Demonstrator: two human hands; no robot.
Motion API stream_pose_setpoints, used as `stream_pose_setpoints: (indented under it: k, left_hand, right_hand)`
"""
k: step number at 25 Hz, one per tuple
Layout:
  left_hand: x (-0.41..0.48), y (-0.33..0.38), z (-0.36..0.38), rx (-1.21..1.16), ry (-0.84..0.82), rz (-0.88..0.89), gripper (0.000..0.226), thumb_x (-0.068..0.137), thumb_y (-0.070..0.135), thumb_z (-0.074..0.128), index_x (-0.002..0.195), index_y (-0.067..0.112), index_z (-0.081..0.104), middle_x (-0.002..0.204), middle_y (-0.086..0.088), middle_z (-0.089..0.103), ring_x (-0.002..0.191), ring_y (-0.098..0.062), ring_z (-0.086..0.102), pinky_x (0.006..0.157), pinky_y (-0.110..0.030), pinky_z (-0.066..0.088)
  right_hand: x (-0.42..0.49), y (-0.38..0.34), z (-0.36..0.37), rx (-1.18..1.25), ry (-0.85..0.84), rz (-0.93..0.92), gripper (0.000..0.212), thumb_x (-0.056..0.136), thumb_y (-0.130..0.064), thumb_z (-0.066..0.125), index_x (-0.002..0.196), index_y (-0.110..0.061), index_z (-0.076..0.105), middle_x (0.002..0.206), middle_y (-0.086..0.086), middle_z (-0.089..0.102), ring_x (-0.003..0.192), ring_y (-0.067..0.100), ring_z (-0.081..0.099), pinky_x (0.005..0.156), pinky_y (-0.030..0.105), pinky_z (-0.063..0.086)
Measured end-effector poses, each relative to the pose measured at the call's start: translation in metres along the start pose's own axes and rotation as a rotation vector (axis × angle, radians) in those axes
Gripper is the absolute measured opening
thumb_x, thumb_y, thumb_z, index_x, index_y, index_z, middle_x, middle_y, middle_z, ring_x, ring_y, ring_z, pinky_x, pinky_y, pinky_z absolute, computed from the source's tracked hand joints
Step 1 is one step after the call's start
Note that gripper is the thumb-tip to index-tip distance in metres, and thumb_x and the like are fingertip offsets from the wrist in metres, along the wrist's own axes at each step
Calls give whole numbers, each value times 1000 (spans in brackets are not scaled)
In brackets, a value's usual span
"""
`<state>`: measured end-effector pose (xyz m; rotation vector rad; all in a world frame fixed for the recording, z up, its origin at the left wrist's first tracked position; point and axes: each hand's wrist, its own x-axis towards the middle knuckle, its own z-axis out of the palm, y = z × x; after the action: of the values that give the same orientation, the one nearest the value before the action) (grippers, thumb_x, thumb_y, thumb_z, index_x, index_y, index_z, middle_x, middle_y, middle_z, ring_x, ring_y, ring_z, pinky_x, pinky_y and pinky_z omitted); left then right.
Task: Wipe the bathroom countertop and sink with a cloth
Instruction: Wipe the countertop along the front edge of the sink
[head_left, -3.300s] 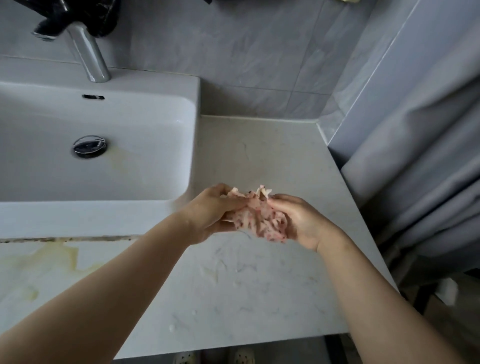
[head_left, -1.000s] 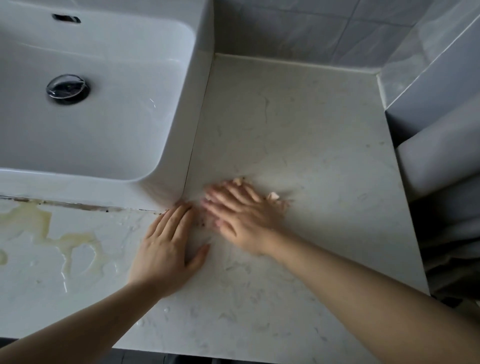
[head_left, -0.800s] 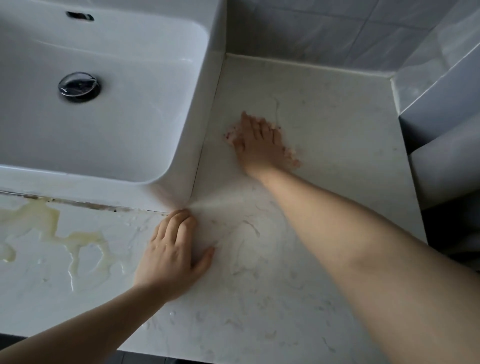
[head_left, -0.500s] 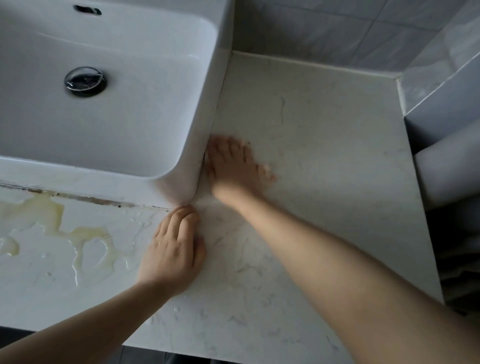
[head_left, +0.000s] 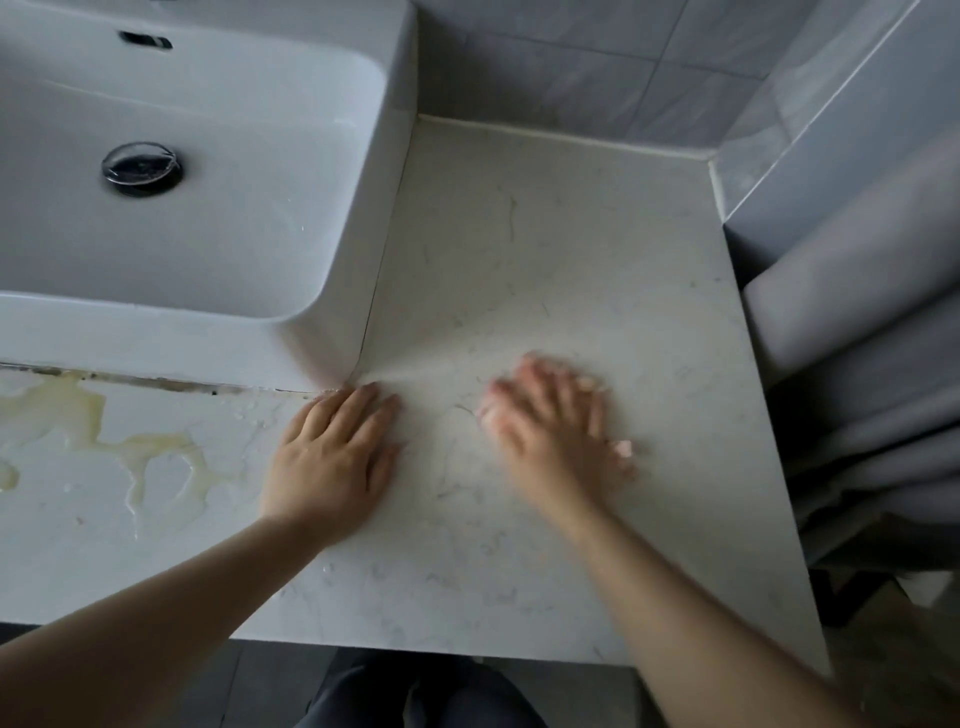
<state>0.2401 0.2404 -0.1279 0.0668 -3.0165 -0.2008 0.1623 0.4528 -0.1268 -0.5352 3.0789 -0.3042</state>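
Observation:
My right hand (head_left: 556, 421) lies flat and blurred on the pale marble countertop (head_left: 545, 249), pressing a small pink cloth (head_left: 622, 448) beneath it. Only a pink corner of the cloth shows at the hand's right side. My left hand (head_left: 332, 457) rests palm down on the countertop, fingers spread, with nothing in it, just in front of the right front corner of the white sink (head_left: 291, 332). The sink basin with its chrome drain plug (head_left: 141, 167) fills the upper left.
A yellowish wet stain (head_left: 130, 447) spreads on the countertop in front of the sink, left of my left hand. Grey tiled wall (head_left: 571, 62) runs along the back. A grey curtain (head_left: 862, 364) hangs at the right edge. The countertop's front edge is near my forearms.
My right hand with the cloth has swept from beside the sink's side wall to the right and toward me. My left hand has stayed planted at the sink's corner.

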Motion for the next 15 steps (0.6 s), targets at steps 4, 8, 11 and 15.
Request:
stream_pose_setpoints:
  k: [4,8,11,15]
  left_hand:
    - [-10,15,7,-12,-82,-108,65,87,52,24,140,17,40,147,-7,38,139,-27,26,111,-41,12]
    - [-14,21,10,30,-121,-157,78,82,64,7,148,23,14,157,1,11,144,-15,-3,114,-37,-4]
    - [-12,23,7,38,-151,-172,80,80,64,1,149,24,7,157,3,3,143,-12,-10,115,-38,-5]
    - [-12,24,6,31,-160,-170,80,80,64,1,149,23,7,157,2,3,143,-14,-9,116,-40,-3]
  right_hand:
    - [-64,7,4,-74,-101,-438,43,97,-46,21,134,-38,43,144,-7,46,133,24,41,107,51,29]
    - [-12,120,-22,-90,-28,159,54,93,-49,16,142,-35,35,155,-6,25,142,23,24,112,54,19]
    - [-46,117,-23,-104,3,267,53,95,-49,15,144,-34,31,156,-5,20,143,25,22,112,54,19]
    - [-138,53,-9,-90,-86,-230,47,100,-46,14,142,-34,31,150,-5,32,138,25,28,109,49,19]
